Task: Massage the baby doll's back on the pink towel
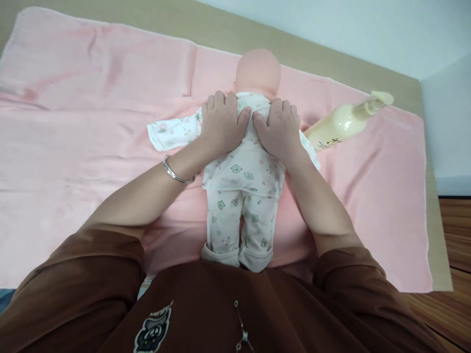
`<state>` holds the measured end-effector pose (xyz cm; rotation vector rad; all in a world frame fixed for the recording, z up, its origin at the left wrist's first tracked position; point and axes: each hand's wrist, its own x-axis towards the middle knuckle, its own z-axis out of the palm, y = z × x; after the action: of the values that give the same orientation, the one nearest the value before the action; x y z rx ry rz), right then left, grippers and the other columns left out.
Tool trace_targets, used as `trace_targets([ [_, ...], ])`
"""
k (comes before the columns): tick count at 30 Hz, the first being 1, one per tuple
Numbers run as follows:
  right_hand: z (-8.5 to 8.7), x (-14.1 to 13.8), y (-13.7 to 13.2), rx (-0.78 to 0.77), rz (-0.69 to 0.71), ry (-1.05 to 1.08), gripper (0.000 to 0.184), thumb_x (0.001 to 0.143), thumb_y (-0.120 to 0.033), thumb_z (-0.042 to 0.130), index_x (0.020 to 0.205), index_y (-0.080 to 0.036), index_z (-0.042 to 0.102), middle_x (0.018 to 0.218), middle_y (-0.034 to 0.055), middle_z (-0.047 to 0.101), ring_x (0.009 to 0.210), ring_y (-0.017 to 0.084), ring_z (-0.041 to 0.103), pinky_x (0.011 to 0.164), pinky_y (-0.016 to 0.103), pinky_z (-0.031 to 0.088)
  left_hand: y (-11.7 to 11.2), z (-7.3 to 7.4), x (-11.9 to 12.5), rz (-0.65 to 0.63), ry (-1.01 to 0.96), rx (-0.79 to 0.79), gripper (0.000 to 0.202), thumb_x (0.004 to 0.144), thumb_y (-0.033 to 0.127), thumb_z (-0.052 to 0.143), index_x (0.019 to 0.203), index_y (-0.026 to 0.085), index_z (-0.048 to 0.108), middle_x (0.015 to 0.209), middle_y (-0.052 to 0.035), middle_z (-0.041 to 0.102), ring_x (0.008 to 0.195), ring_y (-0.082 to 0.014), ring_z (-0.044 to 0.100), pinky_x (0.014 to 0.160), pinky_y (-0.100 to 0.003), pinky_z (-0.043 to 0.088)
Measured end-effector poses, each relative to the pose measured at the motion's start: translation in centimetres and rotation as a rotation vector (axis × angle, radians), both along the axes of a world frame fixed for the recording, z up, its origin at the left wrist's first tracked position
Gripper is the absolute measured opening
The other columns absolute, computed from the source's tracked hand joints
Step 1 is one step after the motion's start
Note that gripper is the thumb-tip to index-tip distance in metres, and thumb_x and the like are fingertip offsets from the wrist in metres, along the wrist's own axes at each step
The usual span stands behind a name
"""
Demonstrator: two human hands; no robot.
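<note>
A baby doll with a bare, smooth head lies on a pink cloth, its legs toward me; no face shows. It wears a white printed top and trousers with turned-up cuffs. My left hand grips its left-side shoulder in the view, fingers curled over the top and thumb on the upper back. On the opposite shoulder, my right hand holds the same way, its thumb close to the other one. One sleeve stretches out to the left; the other is partly hidden by my right forearm.
A cream-coloured pump bottle is just right of the doll, its base hidden behind it. The wrinkled pink cloth covers most of the wooden tabletop. A pale wall rises behind, and wooden flooring shows at the right.
</note>
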<state>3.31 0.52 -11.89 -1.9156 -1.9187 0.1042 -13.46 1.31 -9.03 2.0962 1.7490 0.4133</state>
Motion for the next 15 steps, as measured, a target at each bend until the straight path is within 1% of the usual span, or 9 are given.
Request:
trace_targets([
  [4, 0.1, 0.1, 0.1, -0.003, 0.031, 0.051, 0.055, 0.104, -0.070, 0.035, 0.116, -0.020, 0.057, 0.125, 0.0157, 0.063, 0.131, 0.037, 0.057, 0.116, 0.070, 0.043, 0.3, -0.1, -0.3, -0.029, -0.043, -0.016, 0.056, 0.102, 0.058, 0.023, 0.134, 0.021, 0.051, 0.146, -0.0159, 0.054, 0.137, -0.0365, 0.044, 0.119, -0.055, 0.029],
  [6, 0.5, -0.1, -0.1, -0.035, 0.024, 0.052, 0.057, 0.105, -0.070, 0.034, 0.117, -0.019, 0.057, 0.126, 0.0171, 0.064, 0.133, 0.039, 0.056, 0.115, 0.072, 0.041, 0.0, 0.2, -0.4, -0.040, -0.052, -0.008, 0.056, 0.102, 0.058, 0.024, 0.133, 0.021, 0.052, 0.146, -0.0161, 0.056, 0.136, -0.0370, 0.045, 0.119, -0.057, 0.030],
  [9, 1.0, -0.4, -0.4, -0.077, 0.002, 0.017, 0.057, 0.105, -0.068, 0.034, 0.118, -0.018, 0.057, 0.125, 0.0188, 0.064, 0.133, 0.040, 0.056, 0.115, 0.072, 0.041, -1.1, 1.1, -0.2, -0.062, -0.045, 0.017, 0.053, 0.104, 0.054, 0.026, 0.132, 0.020, 0.054, 0.147, -0.0168, 0.058, 0.136, -0.0378, 0.047, 0.120, -0.059, 0.034],
  [11, 1.3, -0.6, -0.5, -0.090, -0.003, -0.005, 0.054, 0.106, -0.066, 0.034, 0.118, -0.018, 0.057, 0.126, 0.0189, 0.065, 0.133, 0.039, 0.057, 0.115, 0.069, 0.042, -2.1, 2.0, 0.0, -0.089, -0.025, 0.024, 0.047, 0.105, 0.046, 0.027, 0.132, 0.020, 0.056, 0.148, -0.0175, 0.058, 0.140, -0.0386, 0.047, 0.121, -0.059, 0.035],
  [13, 1.7, -0.7, -0.5, -0.103, -0.004, -0.029, 0.052, 0.107, -0.063, 0.034, 0.119, -0.018, 0.057, 0.128, 0.0186, 0.065, 0.132, 0.038, 0.058, 0.115, 0.067, 0.043, -2.7, 2.6, 0.2, -0.121, 0.028, 0.029, 0.047, 0.105, 0.038, 0.027, 0.134, 0.014, 0.056, 0.149, -0.0223, 0.057, 0.144, -0.0403, 0.047, 0.122, -0.059, 0.036],
  [15, 2.3, -0.8, -0.6, -0.132, -0.011, -0.062, 0.050, 0.108, -0.059, 0.035, 0.121, -0.016, 0.057, 0.130, 0.0192, 0.065, 0.132, 0.038, 0.059, 0.116, 0.066, 0.044, -2.5, 2.5, 0.2, -0.146, 0.056, 0.039, 0.049, 0.105, 0.035, 0.028, 0.133, 0.008, 0.058, 0.147, -0.0265, 0.057, 0.144, -0.0415, 0.048, 0.123, -0.058, 0.038],
])
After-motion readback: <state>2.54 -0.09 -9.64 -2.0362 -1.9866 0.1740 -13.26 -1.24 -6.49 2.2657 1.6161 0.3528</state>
